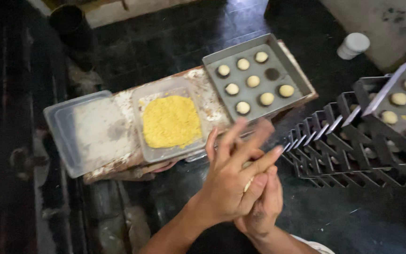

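Note:
My left hand (233, 176) lies flat over my right hand (265, 207), palms pressed together with a small pale lump of dough (248, 184) just showing between them. Both hands hover in front of a low board (118, 162). On the board stands a clear plastic tub (149, 101) of yellow crumbly filling (171, 121). Beside it to the right sits a grey metal tray (285, 59) with several round pale dough balls (253, 81) in its hollows.
A clear plastic lid (78, 129) lies at the board's left end. A stack of grey trays (353, 136) stands at the right, the top one with dough balls. A white cylindrical container (353, 45) is on the dark floor at the back right; a dark pot (71, 23) at the back left.

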